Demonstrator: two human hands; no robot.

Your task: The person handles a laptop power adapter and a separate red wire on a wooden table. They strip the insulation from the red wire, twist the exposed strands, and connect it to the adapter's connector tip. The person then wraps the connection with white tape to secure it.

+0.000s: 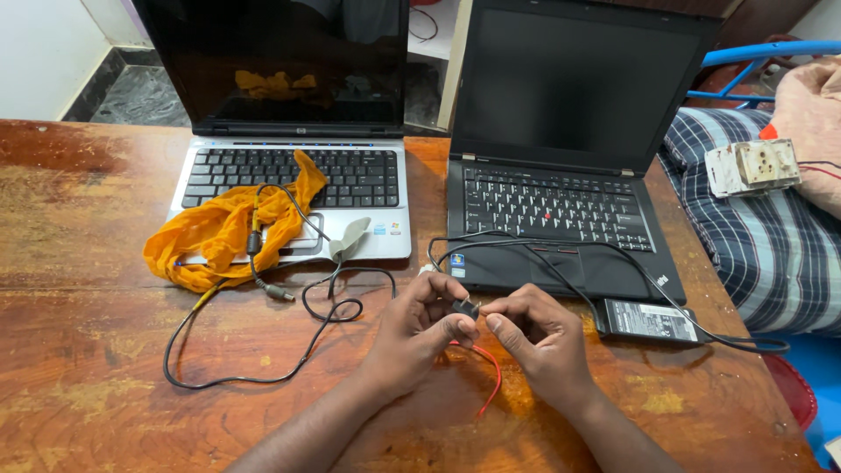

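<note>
A small black plug-like connector (466, 307) is pinched between the fingertips of the left hand (420, 328) and the right hand (536, 333), both closed narrowly around it just above a worn, scratched wooden table (88, 333), in front of a black laptop (561, 175). A thin red wire (491, 372) trails from under the hands towards the table's near edge. The connector's long axis appears to lie roughly left to right, its tip towards the right hand, though most of it is hidden by the fingers. A slip seems possible, since so little of the piece is gripped, and the red wire could be strained if tugged. Nearby, a black power brick (650, 320) lies beside the black laptop, and an orange cloth (223, 232) is draped over a silver laptop (298, 184).
</note>
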